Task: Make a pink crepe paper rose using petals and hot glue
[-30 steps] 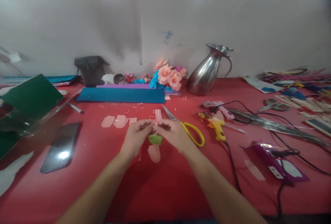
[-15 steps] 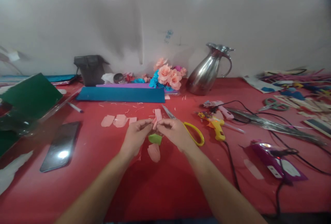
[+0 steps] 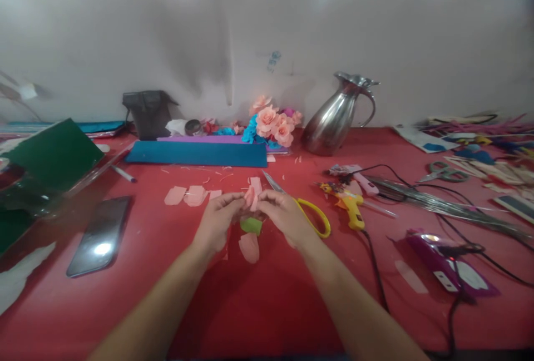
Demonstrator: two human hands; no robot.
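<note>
My left hand point(image 3: 217, 221) and my right hand point(image 3: 284, 215) meet over the red table point(image 3: 267, 294), both pinching a small pink paper petal point(image 3: 251, 198) between their fingertips. Just below the hands lie a green paper piece point(image 3: 251, 225) and another pink petal point(image 3: 249, 246). Several cut pink petals point(image 3: 189, 194) lie to the left of my left hand. Yellow-handled scissors point(image 3: 311, 216) rest right behind my right hand.
A yellow glue gun point(image 3: 351, 205) and a purple device point(image 3: 448, 263) with cords lie at right. A steel jug point(image 3: 337, 114), paper roses point(image 3: 273, 122) and blue paper rolls point(image 3: 196, 153) stand at the back. A phone point(image 3: 99, 236) and green sheet point(image 3: 50, 155) lie at left.
Both hands have stayed together on the petal, with only slight finger movement; the petal sits a little higher between the fingertips.
</note>
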